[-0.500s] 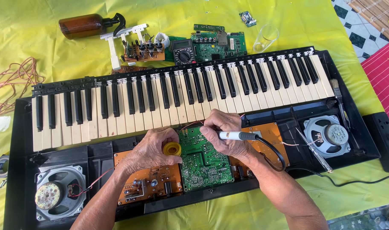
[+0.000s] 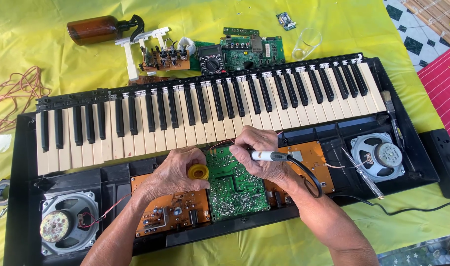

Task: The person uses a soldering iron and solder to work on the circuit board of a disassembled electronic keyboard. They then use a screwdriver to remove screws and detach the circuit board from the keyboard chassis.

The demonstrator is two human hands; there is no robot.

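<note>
1. Green circuit board (image 2: 235,184) sits in the middle of the opened keyboard (image 2: 210,113), right under my hands.
2. My right hand (image 2: 259,157) is clamped round a soldering iron (image 2: 274,156), tip hidden behind the fingers.
3. Left hand (image 2: 178,170) pinches a yellow spool (image 2: 198,172) just beside the board.
4. Orange boards (image 2: 171,212) flank it, speakers (image 2: 67,229) at both ends, the iron's cable (image 2: 311,180) looping across the right side.

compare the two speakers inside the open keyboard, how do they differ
The left speaker has a rusty, mottled magnet; the right speaker has a clean grey one. The left speaker sits at the near left corner with a red wire running to it; the right speaker sits further back at the right end, with a thin pale wire. Both are round, lie magnet side up and sit in the black case.
</note>
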